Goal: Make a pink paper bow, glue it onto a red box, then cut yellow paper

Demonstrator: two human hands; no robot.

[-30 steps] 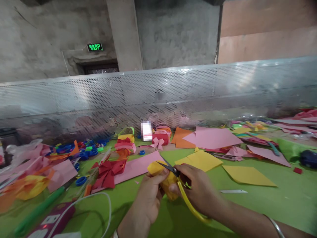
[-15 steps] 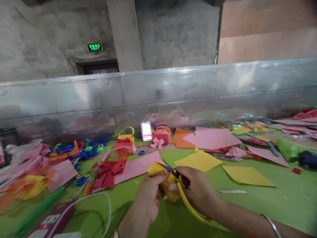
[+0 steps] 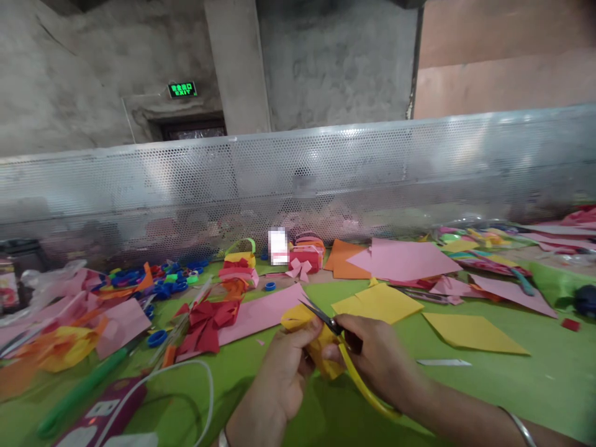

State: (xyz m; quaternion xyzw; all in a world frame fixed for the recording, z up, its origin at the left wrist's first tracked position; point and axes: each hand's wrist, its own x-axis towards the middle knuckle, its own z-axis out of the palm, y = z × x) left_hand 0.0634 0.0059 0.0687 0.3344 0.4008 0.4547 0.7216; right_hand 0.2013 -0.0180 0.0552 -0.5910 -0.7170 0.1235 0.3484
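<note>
My left hand (image 3: pixel 279 379) is closed around a folded piece of yellow paper (image 3: pixel 321 347), held just above the green table (image 3: pixel 512 385). My right hand (image 3: pixel 377 363) grips yellow-handled scissors (image 3: pixel 347 366). Their dark blades (image 3: pixel 321 313) point up and left, across the top of the yellow paper. Both hands sit low in the middle of the view, touching each other around the paper.
Pink, yellow and orange paper sheets (image 3: pixel 400 261) lie across the table. A red paper bow (image 3: pixel 205 320), small paper baskets (image 3: pixel 305 254), blue rings (image 3: pixel 158 285) and a power strip with white cable (image 3: pixel 107 416) sit at left. A perforated metal barrier (image 3: pixel 326 180) runs behind.
The view has shifted slightly, so the scene sits a little to the right. My hands keep the same hold on the paper and scissors, with the blades still at the paper's top.
</note>
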